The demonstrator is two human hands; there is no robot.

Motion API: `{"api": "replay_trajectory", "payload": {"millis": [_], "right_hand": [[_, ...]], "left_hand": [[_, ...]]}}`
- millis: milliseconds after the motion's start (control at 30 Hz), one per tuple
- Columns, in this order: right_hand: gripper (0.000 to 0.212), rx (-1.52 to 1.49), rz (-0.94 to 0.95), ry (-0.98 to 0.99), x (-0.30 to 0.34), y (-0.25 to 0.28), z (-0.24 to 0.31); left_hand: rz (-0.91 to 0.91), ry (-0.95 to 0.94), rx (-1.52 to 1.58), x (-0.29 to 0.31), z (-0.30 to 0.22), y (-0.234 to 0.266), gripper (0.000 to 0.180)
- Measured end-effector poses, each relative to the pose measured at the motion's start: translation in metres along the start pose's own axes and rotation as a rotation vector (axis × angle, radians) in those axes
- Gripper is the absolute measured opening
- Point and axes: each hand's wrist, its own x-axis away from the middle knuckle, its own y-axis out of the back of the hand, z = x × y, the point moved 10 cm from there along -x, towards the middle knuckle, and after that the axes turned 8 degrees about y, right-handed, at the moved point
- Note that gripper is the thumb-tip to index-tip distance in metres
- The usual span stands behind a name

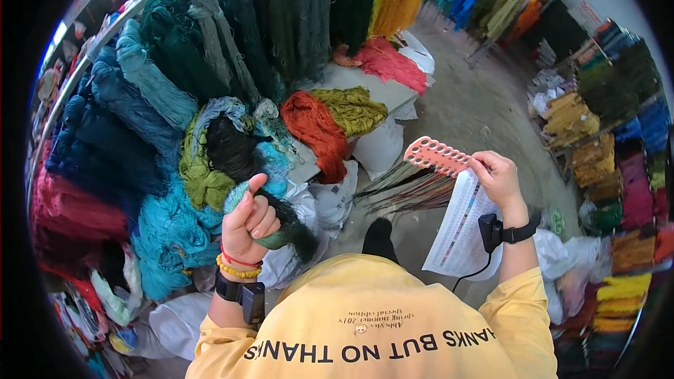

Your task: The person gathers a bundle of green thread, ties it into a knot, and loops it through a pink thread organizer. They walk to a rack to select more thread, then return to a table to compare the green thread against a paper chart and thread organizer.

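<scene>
My left hand [244, 230] is closed around a hank of dark green yarn [293, 233], its thumb pointing up and the yarn's tail hanging to the right. My right hand [500, 181] pinches the end of a coral-pink card [437, 156] with rows of round holes. Long thin threads [407, 186] in dark, red and greenish shades trail beneath that card. The same hand also holds a white printed sheet [460, 235] with a narrow column of coloured marks, hanging down below the card. Part of the fingers is hidden behind the right hand.
Hanks of blue and green yarn [165, 63] hang from a rail at left. Below lie a turquoise pile [168, 238], a rust-red hank [314, 126] and an olive hank [351, 109]. White sacks [379, 146] stand on the floor. More yarn racks [618, 84] line the right.
</scene>
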Motion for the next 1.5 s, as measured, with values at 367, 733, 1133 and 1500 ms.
{"api": "replay_trajectory", "payload": {"millis": [367,733,1133,1500], "right_hand": [[0.02,-0.134,0.376,0.415,-0.246,-0.157,-0.123],[0.028,-0.122,0.712,0.476,-0.388,-0.415,-0.181],[0.03,-0.06,0.508,0.45,-0.417,-0.455,-0.188],[0.019,-0.838,0.469,0.392,-0.35,-0.356,-0.044]], "left_hand": [[-0.321,-0.253,0.084,-0.128,0.016,0.019,0.022],[-0.782,-0.5,0.122,-0.144,0.035,0.013,0.021],[-0.889,-0.506,0.222,-0.146,0.049,0.046,0.019],[-0.608,-0.475,0.228,-0.164,0.01,0.027,0.026]]}}
